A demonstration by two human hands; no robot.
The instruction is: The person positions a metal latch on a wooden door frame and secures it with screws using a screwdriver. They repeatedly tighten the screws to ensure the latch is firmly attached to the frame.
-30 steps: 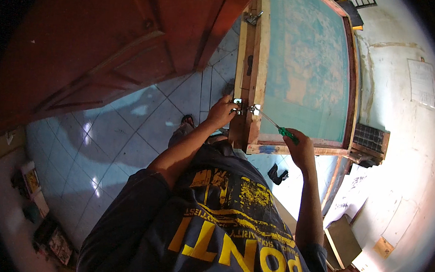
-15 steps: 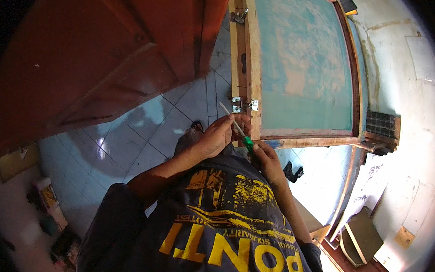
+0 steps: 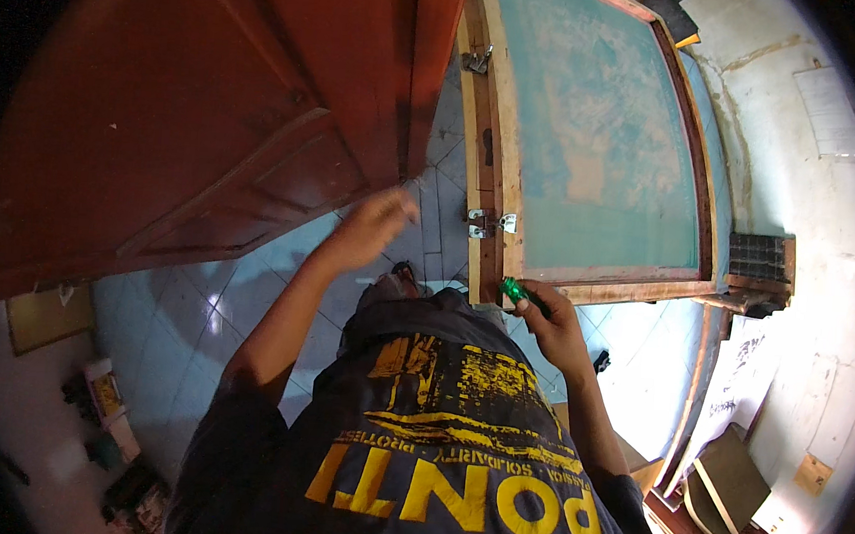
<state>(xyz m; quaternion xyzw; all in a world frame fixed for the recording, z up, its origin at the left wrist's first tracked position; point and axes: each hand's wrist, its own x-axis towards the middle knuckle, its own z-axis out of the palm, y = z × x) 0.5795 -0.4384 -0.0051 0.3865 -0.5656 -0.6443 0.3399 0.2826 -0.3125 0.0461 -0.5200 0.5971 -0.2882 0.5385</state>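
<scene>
In my right hand (image 3: 556, 329) is a green screwdriver handle (image 3: 514, 290), held at the near left corner of a wood-framed screen (image 3: 606, 151) with teal mesh. No shaft shows at the handle's end. My left hand (image 3: 376, 230) is raised over the floor beside the red-brown door, its fingers curled together and slightly blurred. Whether something thin is between those fingers I cannot make out. A silver hinge clamp (image 3: 490, 223) joins the screen's left edge to a wooden strip (image 3: 484, 143). Farther up that strip sits a second metal clamp (image 3: 477, 59).
A large red-brown panelled door (image 3: 212, 107) fills the upper left. Pale tiles cover the floor (image 3: 280, 278). To the right are a stained white wall (image 3: 794, 192), a dark rack (image 3: 759, 258) and a leaning board (image 3: 728, 481). Small items (image 3: 111, 399) stand at the lower left.
My left hand has left the screwdriver and moved left and up toward the door. My right hand has shifted slightly right with the green handle, whose shaft no longer shows.
</scene>
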